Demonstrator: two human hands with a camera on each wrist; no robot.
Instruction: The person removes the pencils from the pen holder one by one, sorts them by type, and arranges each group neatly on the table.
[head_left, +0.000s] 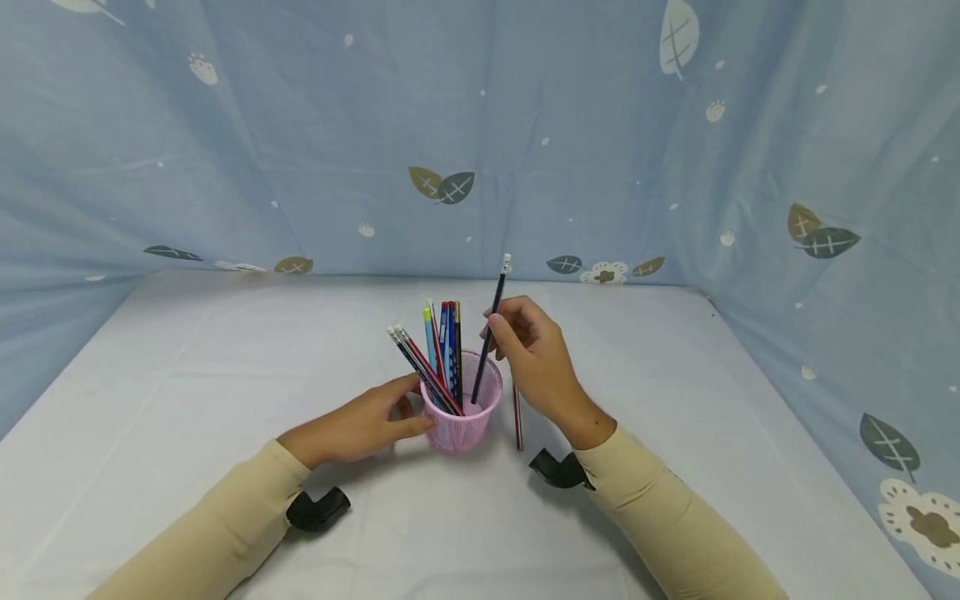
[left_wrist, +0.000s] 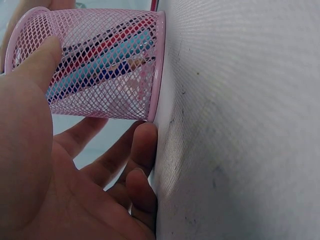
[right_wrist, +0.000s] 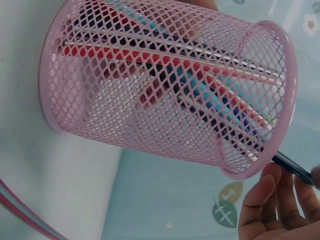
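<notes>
A pink mesh pencil cup [head_left: 459, 435] stands upright on the table, with my left hand [head_left: 367, 423] holding its left side between thumb and fingers. In the left wrist view the thumb lies against the mesh, while the lower fingers curl beside the base. My right hand [head_left: 542, 367] pinches a dark pencil [head_left: 498, 293], eraser end up, its lower end inside the cup. Several pencils [head_left: 422, 360] with white eraser ends lean left in the cup, beside blue and black pens or pencils [head_left: 452, 337]. One red-striped pencil [head_left: 517, 423] lies on the table, partly hidden by my right hand.
White cloth covers the table [head_left: 247, 358]. A blue curtain with leaf prints [head_left: 480, 100] hangs behind it and along the sides. Black wrist mounts [head_left: 318, 510] stick out from both sleeves just above the table.
</notes>
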